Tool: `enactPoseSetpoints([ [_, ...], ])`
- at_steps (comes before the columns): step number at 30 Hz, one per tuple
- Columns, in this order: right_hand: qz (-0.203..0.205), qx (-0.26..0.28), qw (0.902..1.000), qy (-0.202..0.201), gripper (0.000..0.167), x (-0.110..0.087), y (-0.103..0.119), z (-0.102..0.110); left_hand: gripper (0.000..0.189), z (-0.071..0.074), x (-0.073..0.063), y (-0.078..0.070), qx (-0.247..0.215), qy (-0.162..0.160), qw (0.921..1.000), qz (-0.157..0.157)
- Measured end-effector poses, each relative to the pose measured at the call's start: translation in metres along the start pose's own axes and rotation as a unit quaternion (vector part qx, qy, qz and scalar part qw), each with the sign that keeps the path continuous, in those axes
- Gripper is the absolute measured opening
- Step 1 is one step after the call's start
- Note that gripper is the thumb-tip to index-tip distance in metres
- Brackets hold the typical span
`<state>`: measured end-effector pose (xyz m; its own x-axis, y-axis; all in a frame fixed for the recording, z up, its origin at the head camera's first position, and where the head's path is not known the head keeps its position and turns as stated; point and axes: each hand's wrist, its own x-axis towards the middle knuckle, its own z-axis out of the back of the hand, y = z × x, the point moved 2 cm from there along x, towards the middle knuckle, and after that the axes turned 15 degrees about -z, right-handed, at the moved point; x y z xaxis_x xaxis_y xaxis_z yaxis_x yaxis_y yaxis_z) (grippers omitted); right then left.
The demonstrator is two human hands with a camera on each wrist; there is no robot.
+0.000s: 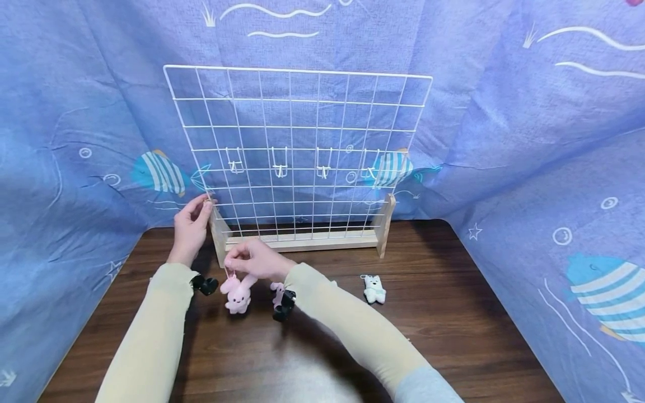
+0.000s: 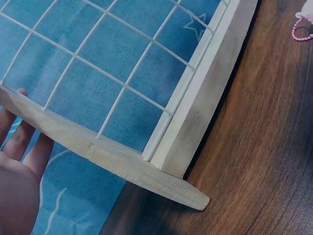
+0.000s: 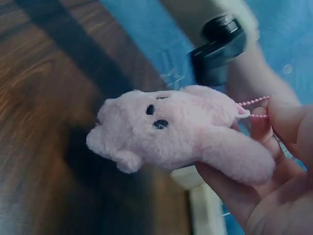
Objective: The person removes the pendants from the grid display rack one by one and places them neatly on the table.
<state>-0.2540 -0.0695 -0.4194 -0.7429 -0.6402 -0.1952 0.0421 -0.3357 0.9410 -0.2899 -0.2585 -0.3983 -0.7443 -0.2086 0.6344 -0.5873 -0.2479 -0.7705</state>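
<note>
My left hand [image 1: 191, 226] grips the top of the left wooden upright [image 1: 219, 235] of a white wire grid rack [image 1: 302, 129]; in the left wrist view its fingers [image 2: 33, 155] reach behind the wood. My right hand [image 1: 262, 258] pinches the pink bead chain [image 3: 254, 101] of a pink plush bunny keychain [image 1: 238, 295]. The bunny hangs from the chain in front of the rack's left side, its two long ears up. In the right wrist view the bunny [image 3: 166, 122] lies across the image, one ear against the fingers.
Several white hooks [image 1: 280, 169] hang in a row across the grid. A second pink plush [image 1: 277, 294] lies on the dark wooden table [image 1: 453, 336], partly hidden by the right wrist camera. Farther right is a white plush keychain [image 1: 374, 289]. Blue printed cloth [image 1: 504, 140] surrounds the table.
</note>
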Motion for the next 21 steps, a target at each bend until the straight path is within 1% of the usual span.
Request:
enactPoseSetpoints([
  [4, -0.048, 0.013, 0.9988, 0.000, 0.014, 0.010, -0.017, -0.012, 0.036, -0.001, 0.001, 0.000, 0.000, -0.003, 1.0000, 0.001],
  [5, -0.057, 0.019, 0.9982, 0.001, 0.014, 0.011, -0.020, -0.015, 0.036, -0.001, 0.001, 0.000, 0.001, -0.002, 1.0000, 0.003],
  [7, -0.064, 0.015, 0.9978, -0.006, 0.013, 0.013, -0.025, -0.018, 0.036, -0.001, 0.001, 0.000, -0.001, 0.001, 1.0000, 0.006],
  [9, -0.062, -0.004, 0.9979, -0.018, 0.013, 0.014, -0.028, -0.019, 0.036, 0.000, 0.001, 0.000, -0.004, 0.004, 1.0000, 0.007],
  [11, -0.057, -0.035, 0.9970, -0.038, 0.013, 0.015, -0.029, -0.019, 0.036, 0.000, 0.001, -0.001, -0.006, 0.005, 0.9999, 0.009],
  [15, -0.058, -0.098, 0.9902, -0.080, 0.014, 0.016, -0.032, -0.017, 0.036, 0.001, 0.000, 0.000, -0.008, 0.000, 0.9999, 0.013],
  [21, -0.074, -0.140, 0.9810, -0.113, 0.011, 0.016, -0.036, -0.015, 0.036, 0.001, 0.000, 0.001, -0.003, 0.005, 0.9999, 0.014],
])
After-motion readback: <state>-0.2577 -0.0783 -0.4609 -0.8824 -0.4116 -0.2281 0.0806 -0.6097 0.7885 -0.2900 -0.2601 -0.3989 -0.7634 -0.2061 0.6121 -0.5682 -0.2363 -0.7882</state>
